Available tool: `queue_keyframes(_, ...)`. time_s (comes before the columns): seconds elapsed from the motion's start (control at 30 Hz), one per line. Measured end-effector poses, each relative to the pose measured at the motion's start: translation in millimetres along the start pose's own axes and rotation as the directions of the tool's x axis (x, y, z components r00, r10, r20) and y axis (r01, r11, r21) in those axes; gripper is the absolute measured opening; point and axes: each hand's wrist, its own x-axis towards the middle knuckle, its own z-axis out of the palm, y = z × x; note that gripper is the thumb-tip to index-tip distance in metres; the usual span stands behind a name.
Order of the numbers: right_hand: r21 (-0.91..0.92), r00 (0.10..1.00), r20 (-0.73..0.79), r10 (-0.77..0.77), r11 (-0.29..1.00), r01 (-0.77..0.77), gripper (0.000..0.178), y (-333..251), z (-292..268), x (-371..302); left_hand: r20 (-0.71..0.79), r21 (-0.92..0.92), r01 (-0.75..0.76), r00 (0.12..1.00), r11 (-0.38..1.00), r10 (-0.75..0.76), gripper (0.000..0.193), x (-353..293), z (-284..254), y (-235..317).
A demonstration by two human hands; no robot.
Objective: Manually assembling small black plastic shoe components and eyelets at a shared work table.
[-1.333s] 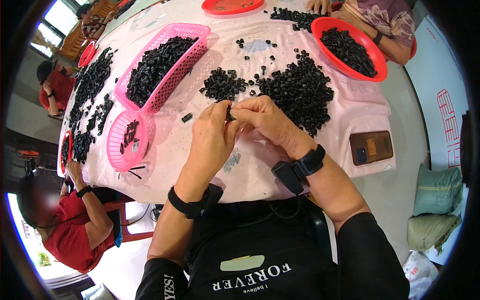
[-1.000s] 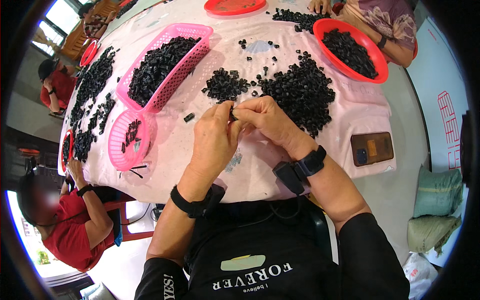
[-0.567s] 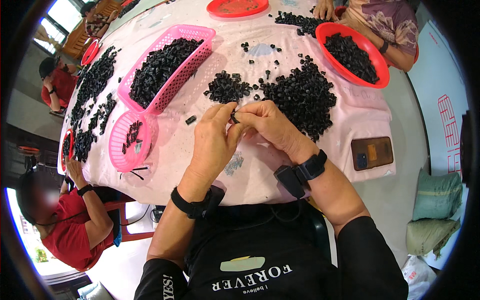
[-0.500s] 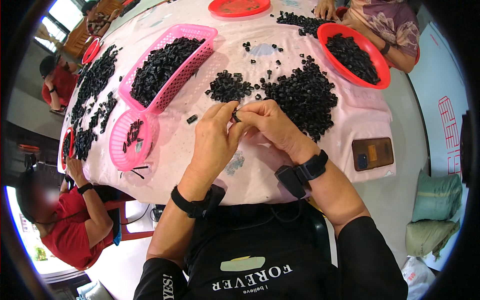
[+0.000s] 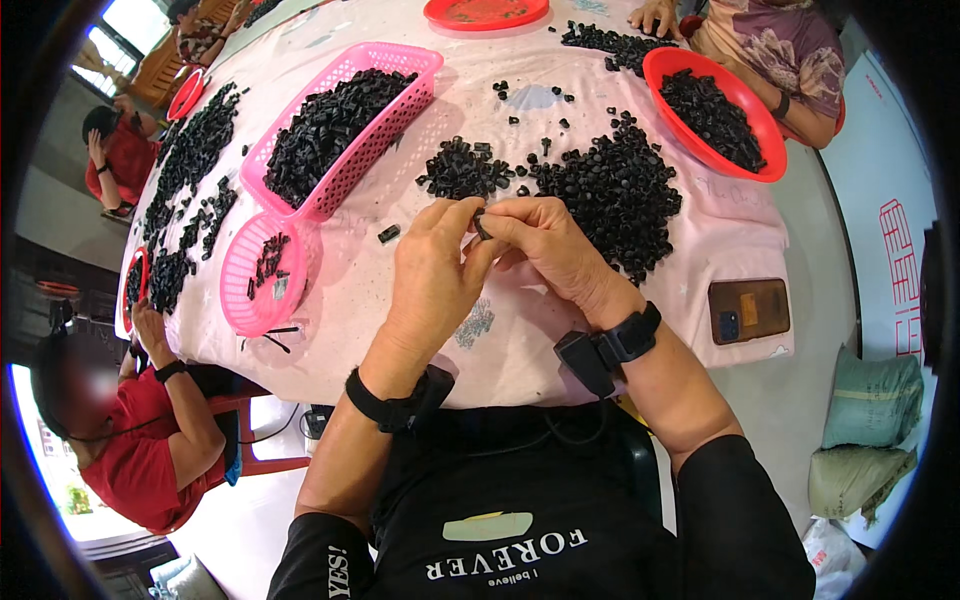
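Note:
My left hand and my right hand meet above the near part of the table. Between their fingertips they pinch a small black plastic part, mostly covered by the fingers. Just beyond lies a small heap of black parts, with a larger pile of black caps to its right. One loose black piece rests left of my left hand. Farther left, a pink basket is filled with black parts, and a round pink basket holds a few thin black pieces.
A red tray of black parts stands at the right; another red tray is at the far edge. A phone lies near the right corner. Co-workers sit around the table, one in a red shirt at the left. Sacks stand right.
Both hands stay together with the small part, their fingers shifting slightly around it. The whole view has moved a little.

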Motion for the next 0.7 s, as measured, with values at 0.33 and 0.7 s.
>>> queue_keyframes(0.33,0.017,0.996,0.08,0.046,0.999,-0.047,0.025,1.8,-2.6,-0.3,-0.06,-0.025,-0.071,0.996,0.997,0.069,0.037,-5.3,3.1,-4.6)
queue_keyframes(0.7,0.019,0.995,0.086,0.057,0.998,-0.058,0.026,3.4,-3.7,1.2,-0.099,0.027,-0.099,0.99,0.995,0.102,0.033,-10.2,10.8,-2.4)
